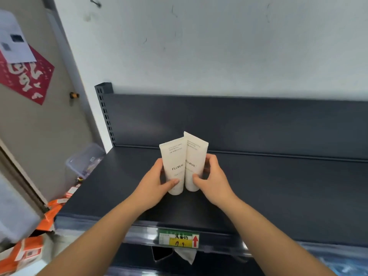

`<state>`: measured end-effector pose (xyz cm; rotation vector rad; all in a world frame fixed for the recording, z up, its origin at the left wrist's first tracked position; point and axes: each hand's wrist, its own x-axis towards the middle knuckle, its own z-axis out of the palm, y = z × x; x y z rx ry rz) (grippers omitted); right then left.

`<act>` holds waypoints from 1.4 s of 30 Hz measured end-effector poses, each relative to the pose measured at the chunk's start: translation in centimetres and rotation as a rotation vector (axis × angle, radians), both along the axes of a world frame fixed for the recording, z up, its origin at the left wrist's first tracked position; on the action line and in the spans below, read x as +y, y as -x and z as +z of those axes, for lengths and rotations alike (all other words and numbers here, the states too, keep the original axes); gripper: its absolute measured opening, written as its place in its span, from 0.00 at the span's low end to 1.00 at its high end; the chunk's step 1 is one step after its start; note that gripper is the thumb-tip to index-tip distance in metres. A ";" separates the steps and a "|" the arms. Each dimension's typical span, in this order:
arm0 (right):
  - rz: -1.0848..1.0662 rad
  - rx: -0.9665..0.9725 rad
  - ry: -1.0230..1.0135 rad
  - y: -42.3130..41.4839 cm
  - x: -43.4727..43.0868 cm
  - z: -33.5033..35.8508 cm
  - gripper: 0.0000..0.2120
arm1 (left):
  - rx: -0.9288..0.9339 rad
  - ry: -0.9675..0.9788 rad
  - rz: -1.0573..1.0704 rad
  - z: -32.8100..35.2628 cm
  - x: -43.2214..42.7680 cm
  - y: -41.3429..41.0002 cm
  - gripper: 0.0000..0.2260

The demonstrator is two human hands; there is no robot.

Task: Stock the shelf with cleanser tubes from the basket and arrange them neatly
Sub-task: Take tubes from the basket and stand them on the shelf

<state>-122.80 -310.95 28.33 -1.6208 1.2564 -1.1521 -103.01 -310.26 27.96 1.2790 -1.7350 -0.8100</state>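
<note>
Forearms [103, 232] cross shelf [278, 186] front edge beside price tag [178, 238]; I see left hand [157, 182] gripping left tube [173, 166], right hand [212, 180] gripping right tube [196, 162]; tubes cap-down mid-shelf, leaning together, touching

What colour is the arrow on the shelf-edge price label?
Red upward arrow, seen in the head view.

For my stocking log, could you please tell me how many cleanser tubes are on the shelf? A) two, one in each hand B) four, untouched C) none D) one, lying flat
A: the left hand grips the left tube and the right hand grips the right tube, standing on the shelf.
</note>
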 end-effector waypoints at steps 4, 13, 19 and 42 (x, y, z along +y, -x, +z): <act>-0.045 0.019 -0.035 -0.2 -3.3 0.4 0.23 | 0.008 -0.039 0.069 0.4 -4.4 -2.7 0.28; -0.093 -0.002 -0.072 -2.7 -9.5 0.8 0.23 | 0.048 -0.093 0.132 0.5 -12.4 -7.4 0.21; -0.100 -0.008 -0.101 -4.7 -12.1 0.6 0.24 | 0.045 -0.117 0.113 -0.2 -14.7 -8.2 0.22; 0.010 0.753 -0.027 -3.8 -6.0 0.4 0.25 | -0.586 -0.250 0.237 0.9 -5.7 -8.6 0.28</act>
